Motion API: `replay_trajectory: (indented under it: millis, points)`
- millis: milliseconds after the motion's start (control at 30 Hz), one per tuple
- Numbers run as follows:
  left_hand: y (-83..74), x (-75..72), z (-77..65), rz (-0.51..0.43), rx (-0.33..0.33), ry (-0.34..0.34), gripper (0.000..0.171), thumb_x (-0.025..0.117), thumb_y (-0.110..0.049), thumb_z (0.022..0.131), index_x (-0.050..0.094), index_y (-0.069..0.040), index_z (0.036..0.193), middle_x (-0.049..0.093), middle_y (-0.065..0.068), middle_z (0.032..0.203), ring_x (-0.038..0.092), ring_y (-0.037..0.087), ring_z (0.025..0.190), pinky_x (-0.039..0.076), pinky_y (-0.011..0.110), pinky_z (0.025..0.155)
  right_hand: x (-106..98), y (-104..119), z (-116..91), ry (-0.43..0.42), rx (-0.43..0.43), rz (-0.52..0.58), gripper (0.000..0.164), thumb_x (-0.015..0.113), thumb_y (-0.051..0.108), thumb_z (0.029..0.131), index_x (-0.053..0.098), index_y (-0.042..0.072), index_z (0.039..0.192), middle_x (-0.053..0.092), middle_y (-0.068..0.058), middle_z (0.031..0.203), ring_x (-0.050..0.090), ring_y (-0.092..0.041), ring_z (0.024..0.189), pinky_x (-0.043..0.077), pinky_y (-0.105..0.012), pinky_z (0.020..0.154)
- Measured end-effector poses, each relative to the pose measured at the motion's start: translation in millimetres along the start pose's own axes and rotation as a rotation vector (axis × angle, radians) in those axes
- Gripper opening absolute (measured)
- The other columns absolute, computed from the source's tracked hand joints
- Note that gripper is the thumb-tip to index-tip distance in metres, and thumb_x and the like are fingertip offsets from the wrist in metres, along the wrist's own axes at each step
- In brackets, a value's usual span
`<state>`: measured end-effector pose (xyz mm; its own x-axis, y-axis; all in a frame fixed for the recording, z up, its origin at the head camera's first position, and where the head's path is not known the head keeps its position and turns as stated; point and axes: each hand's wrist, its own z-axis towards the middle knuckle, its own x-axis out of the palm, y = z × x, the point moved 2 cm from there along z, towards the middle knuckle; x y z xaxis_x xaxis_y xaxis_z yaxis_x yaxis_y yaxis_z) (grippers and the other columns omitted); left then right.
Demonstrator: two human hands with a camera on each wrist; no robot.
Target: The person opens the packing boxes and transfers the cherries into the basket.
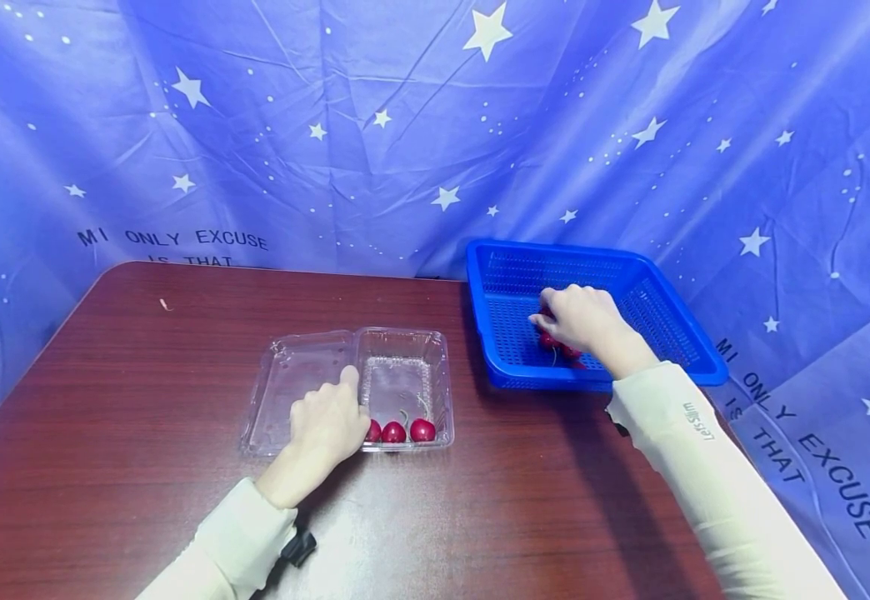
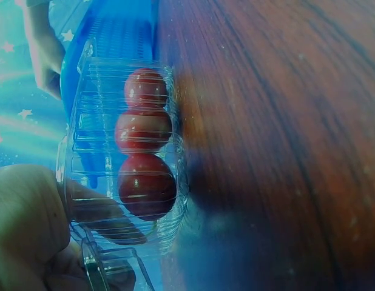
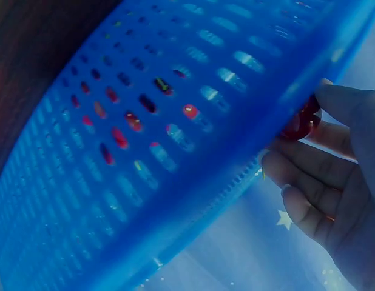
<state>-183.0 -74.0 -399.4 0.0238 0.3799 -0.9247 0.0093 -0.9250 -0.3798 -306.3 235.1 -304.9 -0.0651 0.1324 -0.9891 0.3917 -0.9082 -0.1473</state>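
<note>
A clear plastic clamshell box [image 1: 442, 367] lies with its lid [image 1: 273, 375] folded out to the left. My left hand [image 1: 326, 421] grips it at the hinge side, one finger reaching down inside the box in the left wrist view. Three dark red cherries [image 1: 423, 430] sit in a row along the box's near wall. Over the blue plastic basket [image 1: 600, 379], my right hand [image 1: 583, 321] pinches a cherry [image 3: 301, 121] between thumb and fingers. Beneath that hand, more cherries [image 1: 549, 341] lie in the basket, partly hidden by it.
The brown wooden table [image 1: 435, 525] carries both containers, the basket at the back right. A small pale scrap [image 1: 164, 304] lies at the back left. Blue star-printed cloth [image 1: 375, 183] hangs behind the table and along its sides.
</note>
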Motion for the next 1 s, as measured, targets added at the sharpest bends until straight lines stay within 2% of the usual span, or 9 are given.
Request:
replay_trajectory:
  millis: [200,333,633,1000]
  points:
    - [0.0,0.5,0.0,0.0,-0.002,-0.007,0.022,0.059,-0.02,0.082,0.047,-0.005,0.092,0.069,0.025,0.076,0.066,0.044,0.068,0.049,0.053,0.052,7,-2,-1,0.036,0.024,-0.026,0.03,0.061,0.035,0.091,0.059,0.006,0.081,0.059,-0.01,0.063,0.059,-0.03,0.061,0.049,-0.049,0.055]
    - [-0.2,0.6,0.1,0.0,-0.003,-0.012,0.021,0.058,-0.02,0.082,0.047,-0.005,0.092,0.07,0.025,0.077,0.066,0.044,0.069,0.049,0.053,0.052,10,-5,-1,0.065,0.048,-0.037,0.031,0.06,0.036,0.092,0.058,0.006,0.083,0.052,-0.008,0.061,0.056,-0.028,0.06,0.045,-0.045,0.054]
    - [-0.2,0.6,0.4,0.0,-0.004,-0.001,0.021,0.058,-0.02,0.082,0.047,-0.005,0.092,0.069,0.025,0.075,0.066,0.044,0.068,0.049,0.052,0.052,20,-10,-2,0.091,0.039,-0.038,0.033,0.062,0.036,0.09,0.055,0.006,0.077,0.056,-0.01,0.064,0.057,-0.031,0.06,0.048,-0.05,0.055]
    - [-0.4,0.7,0.0,0.008,0.001,-0.018,0.022,0.059,-0.02,0.082,0.047,-0.005,0.092,0.069,0.025,0.075,0.066,0.044,0.068,0.049,0.052,0.051,31,-11,-4,0.107,0.035,-0.002,0.031,0.065,0.034,0.088,0.061,0.004,0.083,0.067,-0.016,0.073,0.062,-0.037,0.067,0.05,-0.056,0.061]
